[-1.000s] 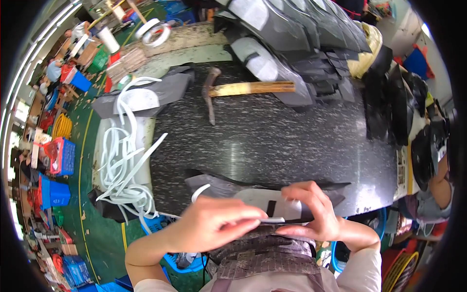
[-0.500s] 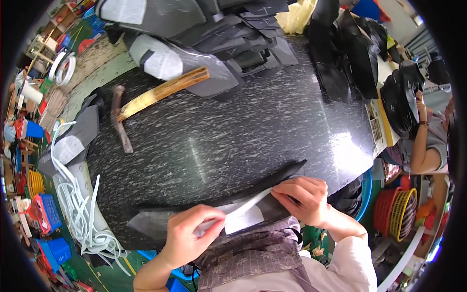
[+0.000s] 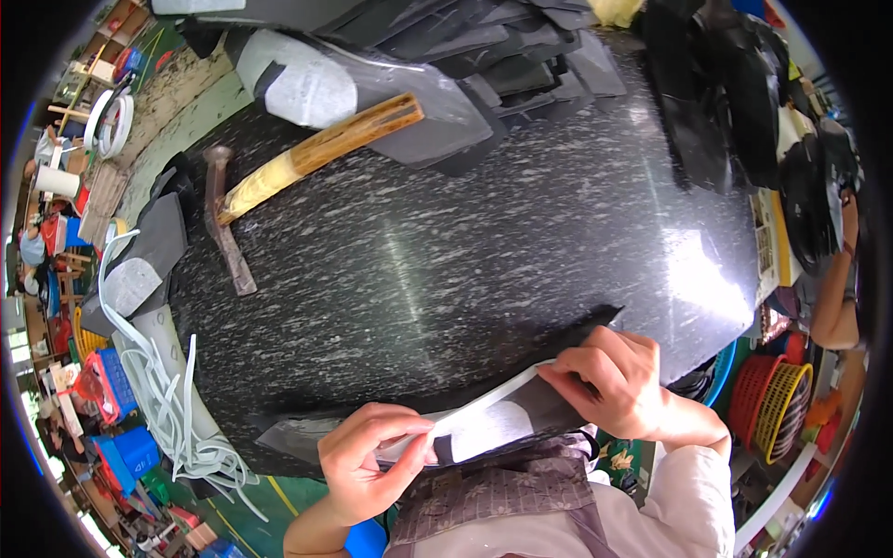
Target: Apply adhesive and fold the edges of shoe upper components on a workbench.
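Observation:
A narrow white strip (image 3: 493, 398) runs along the edge of a dark, flat sheet piece (image 3: 549, 412) with a pale patch, at the near edge of the table. My left hand (image 3: 372, 460) is closed, pinching the strip's left part between thumb and fingers. At the strip's right part my right hand (image 3: 609, 383) is closed too, with its fingertips on the strip and the dark edge. Between the hands the strip looks taut. A pointed dark end of the piece shows beyond my right hand; its left end lies on the table.
A hammer (image 3: 316, 153) with a wooden handle lies on the dark speckled tabletop (image 3: 521, 242). Loose white strips (image 3: 177, 428) hang in a tangle at the left edge. Stacked dark pieces (image 3: 521, 65) cover the far side. At the right are baskets (image 3: 781, 405) and another person's arm (image 3: 842, 279).
My hands are slightly farther apart, and more of the white strip shows between them. The whole view has shifted a little; the hammer and the stacks stay in place on the table.

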`<state>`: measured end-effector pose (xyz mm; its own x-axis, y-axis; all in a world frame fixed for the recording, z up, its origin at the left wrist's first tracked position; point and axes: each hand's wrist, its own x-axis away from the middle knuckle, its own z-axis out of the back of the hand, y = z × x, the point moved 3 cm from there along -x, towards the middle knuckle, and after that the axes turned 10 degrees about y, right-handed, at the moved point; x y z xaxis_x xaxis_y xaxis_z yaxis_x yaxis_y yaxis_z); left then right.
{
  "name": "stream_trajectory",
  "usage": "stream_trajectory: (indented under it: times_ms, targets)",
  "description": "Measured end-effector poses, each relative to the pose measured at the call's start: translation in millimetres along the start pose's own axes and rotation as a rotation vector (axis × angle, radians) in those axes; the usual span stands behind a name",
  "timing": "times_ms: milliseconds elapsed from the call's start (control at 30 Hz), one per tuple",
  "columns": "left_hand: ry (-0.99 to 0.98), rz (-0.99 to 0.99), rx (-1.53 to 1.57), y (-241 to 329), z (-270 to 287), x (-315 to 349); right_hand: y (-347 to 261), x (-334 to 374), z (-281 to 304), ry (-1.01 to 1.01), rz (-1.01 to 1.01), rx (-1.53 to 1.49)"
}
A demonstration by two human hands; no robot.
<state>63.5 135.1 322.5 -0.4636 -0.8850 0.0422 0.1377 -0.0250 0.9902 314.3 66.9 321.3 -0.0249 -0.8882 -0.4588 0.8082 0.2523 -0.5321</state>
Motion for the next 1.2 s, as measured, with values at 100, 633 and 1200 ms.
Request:
stream_trajectory:
  times_ms: [100,633,1200]
  targets:
    - [-0.008,0.071,0.043,-1.7,-1.5,-3.6,1.9,0.7,-0.6,-0.019,0.122,0.01]
    - [0.073,-0.175,-0.494,18.1,7.6,1.1,-44.1,-7.8,-32.8,-0.213,0.551,-0.016]
    - [0.142,-0.338,-0.705,15.5,40.7,13.3,-62.7,-22.7,-49.9,-0.256,0.524,-0.08]
